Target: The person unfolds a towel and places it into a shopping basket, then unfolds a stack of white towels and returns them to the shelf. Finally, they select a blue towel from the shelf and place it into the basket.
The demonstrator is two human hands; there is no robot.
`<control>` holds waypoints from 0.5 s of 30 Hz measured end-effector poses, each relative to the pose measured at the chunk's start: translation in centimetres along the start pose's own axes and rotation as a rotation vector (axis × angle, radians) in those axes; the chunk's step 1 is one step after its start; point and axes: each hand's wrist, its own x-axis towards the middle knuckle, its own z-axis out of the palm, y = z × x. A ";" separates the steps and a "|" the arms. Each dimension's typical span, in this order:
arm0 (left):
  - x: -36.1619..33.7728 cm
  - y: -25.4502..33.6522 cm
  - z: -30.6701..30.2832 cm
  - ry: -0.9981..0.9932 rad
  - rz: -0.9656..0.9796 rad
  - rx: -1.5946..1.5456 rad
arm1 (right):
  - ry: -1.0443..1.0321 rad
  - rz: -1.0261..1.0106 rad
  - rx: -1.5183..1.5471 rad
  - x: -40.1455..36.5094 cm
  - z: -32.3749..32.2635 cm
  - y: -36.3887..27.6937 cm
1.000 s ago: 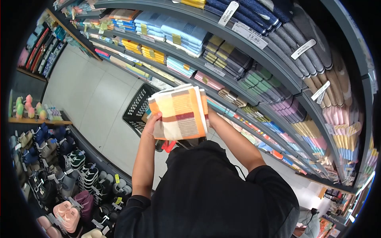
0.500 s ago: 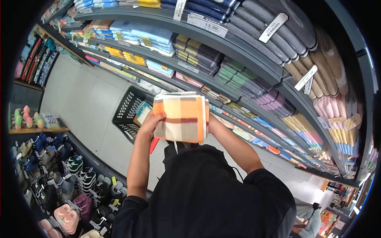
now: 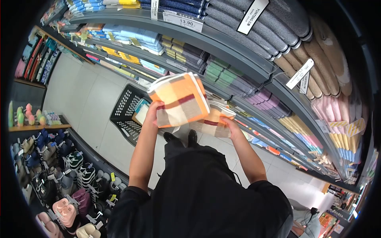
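Note:
My left hand [image 3: 154, 112] grips the left edge of a folded orange, beige and brown checked towel [image 3: 180, 99], thumb on top. A second folded checked towel [image 3: 214, 123] of like colours is pinched in my right hand [image 3: 231, 126] at its right side. The first towel overlaps the second one's left part. Both are held in front of the shelves, above the floor. The fingers under the towels are hidden.
A black basket [image 3: 126, 107] with a few packaged items stands on the floor [image 3: 87, 93] at left. Shelves [image 3: 238, 51] of folded towels curve across the top and right. Slippers [image 3: 65, 212] fill a rack at lower left. Part of another person [image 3: 307, 222] shows at lower right.
The single stack has parted into two towels. My right hand has moved right with one, while the towel in my left hand has tilted and risen slightly. The view has shifted a little.

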 end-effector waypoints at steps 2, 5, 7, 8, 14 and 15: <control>0.5 -1.4 -0.5 0.059 0.004 0.076 | 0.009 -0.022 0.014 0.8 -1.5 0.1; 1.3 -2.9 -1.4 0.064 -0.105 0.086 | -0.029 -0.070 0.041 1.6 -2.9 0.5; 1.9 -4.2 -0.4 0.030 -0.224 0.061 | -0.118 -0.073 0.062 2.2 -3.6 0.7; 2.5 -5.1 0.5 0.023 -0.284 0.055 | -0.120 -0.052 0.093 3.0 -3.7 0.9; 8.1 -10.3 3.1 0.042 -0.264 0.471 | -0.116 0.051 0.206 6.7 -2.2 1.0; 8.2 -10.5 3.2 0.060 -0.255 0.487 | -0.119 0.059 0.206 6.6 -2.1 0.8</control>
